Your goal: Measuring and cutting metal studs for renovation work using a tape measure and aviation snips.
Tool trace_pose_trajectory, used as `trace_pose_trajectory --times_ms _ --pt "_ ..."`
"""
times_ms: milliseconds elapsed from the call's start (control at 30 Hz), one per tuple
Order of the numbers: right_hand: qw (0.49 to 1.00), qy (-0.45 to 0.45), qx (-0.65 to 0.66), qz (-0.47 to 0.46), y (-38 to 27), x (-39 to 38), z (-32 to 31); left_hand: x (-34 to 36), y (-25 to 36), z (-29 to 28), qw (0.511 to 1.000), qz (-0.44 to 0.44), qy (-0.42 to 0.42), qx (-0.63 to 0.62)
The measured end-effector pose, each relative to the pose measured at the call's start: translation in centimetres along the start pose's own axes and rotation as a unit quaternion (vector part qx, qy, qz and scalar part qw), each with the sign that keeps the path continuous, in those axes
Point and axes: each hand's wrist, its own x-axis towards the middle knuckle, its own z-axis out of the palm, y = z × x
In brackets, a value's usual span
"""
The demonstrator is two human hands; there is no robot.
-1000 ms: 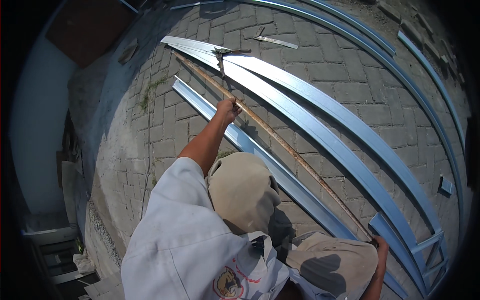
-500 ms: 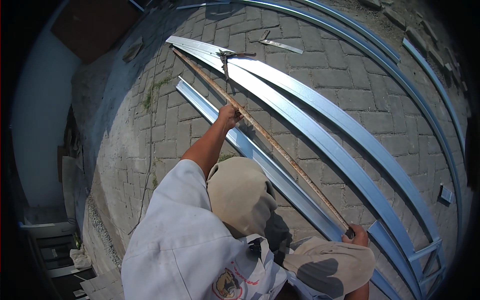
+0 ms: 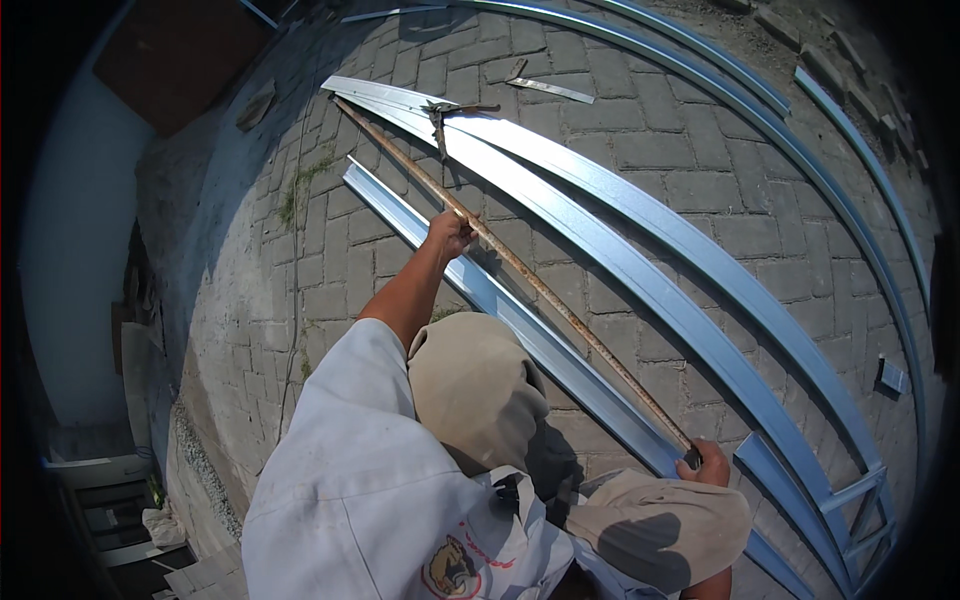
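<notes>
A long, straight, rust-mottled strip (image 3: 555, 305) runs slantwise from the upper left down to my right hand. Whether it is a rod or a worn tape blade I cannot tell. My left hand (image 3: 453, 232) is closed round it partway along. Low on the right, beside my knee, my right hand (image 3: 710, 464) is closed at its near end, on a small dark piece (image 3: 691, 457). Beneath my left wrist and the strip lies a silvery metal channel (image 3: 520, 317). Just beyond the strip are two longer metal channels (image 3: 590, 235), their far ends together. Dark locking pliers (image 3: 439, 118) sit on them.
More metal channels (image 3: 800, 135) curve along the far and right side. A small angled metal piece (image 3: 553, 90) lies on the grey paving bricks (image 3: 725, 190). Short cross-pieces (image 3: 853, 490) join the channels at lower right. A cable (image 3: 296, 290) trails along the left.
The view has shifted slightly, moving the channels a little left in it. My right hand shows a bit more above the knee. Both hands keep their hold on the strip.
</notes>
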Motion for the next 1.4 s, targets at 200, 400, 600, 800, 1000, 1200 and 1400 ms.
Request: trace_pose_trajectory --times_ms 200,400,600,800,1000,1200,1400 --pt "1.0 -0.006 -0.009 0.007 0.5 -0.2 0.3 0.7 -0.2 -0.3 1.0 -0.005 -0.014 -0.012" --pt "1.0 -0.011 -0.006 0.011 0.2 -0.6 0.1 0.4 -0.6 -0.2 1.0 -0.013 -0.028 -0.001" --pt "0.998 -0.014 -0.027 0.059 -0.9 -0.3 -0.9 -0.6 -1.4 0.1 0.997 -0.027 -0.07 0.03" --pt "0.996 0.015 -0.021 0.086 1.8 -1.1 -3.4 -1.7 -1.8 1.9 0.99 -0.076 -0.109 0.046" --pt "0.988 0.07 -0.037 0.135 7.2 -2.5 -6.0 -1.3 -0.9 0.9 0.981 -0.08 -0.131 0.115" --pt "0.983 0.118 -0.01 0.143 15.1 -3.3 -8.4 -2.5 1.0 -0.1 0.926 -0.076 -0.3 0.218" --pt "0.981 0.082 -0.018 0.176 20.2 -1.5 -9.1 -7.0 1.6 1.9 0.905 -0.029 -0.302 0.297"
